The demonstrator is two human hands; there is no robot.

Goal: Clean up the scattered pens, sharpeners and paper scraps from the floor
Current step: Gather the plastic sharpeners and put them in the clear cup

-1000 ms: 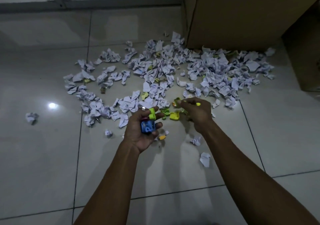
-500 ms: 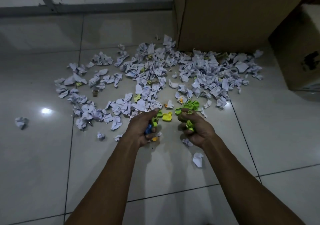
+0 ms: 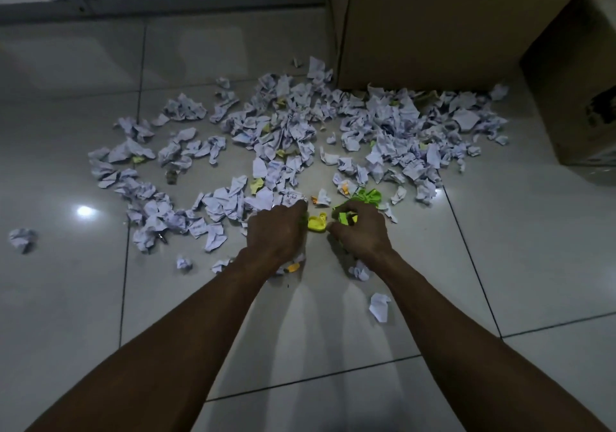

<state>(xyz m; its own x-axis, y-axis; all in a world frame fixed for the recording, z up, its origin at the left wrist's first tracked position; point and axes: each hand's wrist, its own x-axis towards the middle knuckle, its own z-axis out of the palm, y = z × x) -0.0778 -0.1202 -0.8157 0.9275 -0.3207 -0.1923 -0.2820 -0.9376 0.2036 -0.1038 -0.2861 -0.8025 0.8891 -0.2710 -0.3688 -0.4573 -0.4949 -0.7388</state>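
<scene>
Crumpled white paper scraps [image 3: 300,138] lie spread over the tiled floor. At the pile's near edge sit small plastic sharpeners. A yellow sharpener [image 3: 316,223] lies on the floor between my hands. My left hand [image 3: 276,231] is palm down, fingers curled over the floor at the scraps' edge; what it holds is hidden. My right hand [image 3: 361,231] grips several green sharpeners [image 3: 346,216], and more green ones [image 3: 370,195] lie just beyond its fingers. An orange piece [image 3: 293,267] shows under my left wrist.
A large cardboard box [image 3: 450,25] stands behind the scraps, with a second box [image 3: 573,81] at the right. Stray scraps lie at the far left [image 3: 21,239] and near my right forearm [image 3: 380,306]. A grey metal frame [image 3: 166,1] runs along the far floor.
My left hand turned palm down and dropped to the floor, hiding the blue and green sharpeners it showed. My right hand closed on green sharpeners. The view moved closer to the pile.
</scene>
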